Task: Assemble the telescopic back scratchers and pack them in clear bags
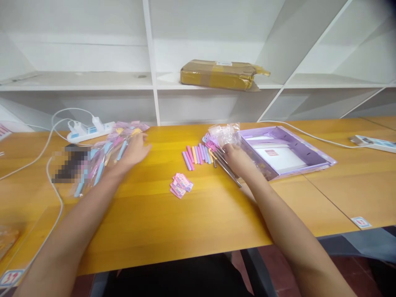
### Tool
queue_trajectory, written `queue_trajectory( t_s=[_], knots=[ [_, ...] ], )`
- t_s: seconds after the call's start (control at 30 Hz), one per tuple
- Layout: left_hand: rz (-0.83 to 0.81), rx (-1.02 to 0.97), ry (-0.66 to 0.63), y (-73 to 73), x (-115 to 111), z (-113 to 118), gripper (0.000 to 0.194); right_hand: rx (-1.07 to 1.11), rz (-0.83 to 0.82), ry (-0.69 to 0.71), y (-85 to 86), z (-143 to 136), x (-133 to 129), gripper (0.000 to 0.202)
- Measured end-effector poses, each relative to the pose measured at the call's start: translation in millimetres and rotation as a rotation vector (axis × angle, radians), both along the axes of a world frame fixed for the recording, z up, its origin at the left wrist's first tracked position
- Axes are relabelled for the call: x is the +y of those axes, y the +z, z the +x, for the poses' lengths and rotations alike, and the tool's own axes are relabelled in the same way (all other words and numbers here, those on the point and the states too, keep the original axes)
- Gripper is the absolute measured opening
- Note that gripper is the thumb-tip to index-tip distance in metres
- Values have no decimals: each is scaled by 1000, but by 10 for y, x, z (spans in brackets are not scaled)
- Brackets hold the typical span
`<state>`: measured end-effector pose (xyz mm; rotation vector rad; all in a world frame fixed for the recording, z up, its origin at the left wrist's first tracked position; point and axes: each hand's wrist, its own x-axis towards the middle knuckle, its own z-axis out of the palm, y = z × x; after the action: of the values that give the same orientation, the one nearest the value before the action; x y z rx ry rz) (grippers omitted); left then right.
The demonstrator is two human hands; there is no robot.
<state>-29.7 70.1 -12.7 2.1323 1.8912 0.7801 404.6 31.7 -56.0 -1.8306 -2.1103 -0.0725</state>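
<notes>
Rods (228, 169) between hands (237, 159), nearer right.

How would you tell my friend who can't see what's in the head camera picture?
A person's right hand is at a bunch of metal rods on a wooden table, and the left hand is by plastic-wrapped pastel things. Between them lie short pastel sticks, with small pink cards nearer the person and a purple box on the right.

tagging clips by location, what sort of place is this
Probably a shared workroom or office: a long wooden table with a numbered sticker at its edge, a power strip on top, and white shelving behind.
</notes>
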Motion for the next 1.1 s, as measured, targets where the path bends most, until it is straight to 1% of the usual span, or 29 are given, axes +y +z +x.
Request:
queue_trajectory(
  t_s=[0.03,0.1,0.17,0.23,0.33,0.4,0.47,0.53,0.63,0.73,0.8,0.83,0.9,0.97,1.03,1.1],
  knots=[
    [36,86,27,43,17,-105,42,-38,-30,-1,-41,-23,6,31],
    [89,229,105,108,49,-308,39,-79,-36,-2,-89,-55,3,36],
    [95,351,175,126,76,-484,39,-85,-20,-20,-87,-73,-17,39],
    [43,449,211,87,96,-609,43,-65,-4,-41,-52,-87,-47,40],
    [-24,554,217,-37,110,-694,53,-20,28,-53,9,-111,-92,39],
    [-8,586,204,-114,115,-707,55,3,47,-57,33,-124,-109,36],
    [7,569,192,-158,122,-713,53,20,61,-52,40,-129,-116,32],
    [-11,515,194,-167,132,-721,51,43,81,-45,38,-128,-118,28],
    [-84,452,211,-125,146,-717,50,92,136,-40,35,-125,-121,24],
    [-99,421,207,-5,131,-645,43,148,222,-18,43,-128,-134,22],
    [-59,397,175,129,73,-541,39,200,282,11,54,-138,-147,21],
    [-40,383,142,210,22,-469,36,240,304,31,58,-149,-154,20],
    [-30,347,35,386,-127,-292,33,378,312,81,62,-189,-169,19],
    [-52,329,-138,560,-327,-90,31,623,216,168,55,-263,-190,24],
    [-109,332,-296,707,-543,99,34,926,29,291,40,-378,-227,40],
    [-245,281,-419,813,-731,236,39,1170,-154,414,24,-526,-284,60]
  ],
)
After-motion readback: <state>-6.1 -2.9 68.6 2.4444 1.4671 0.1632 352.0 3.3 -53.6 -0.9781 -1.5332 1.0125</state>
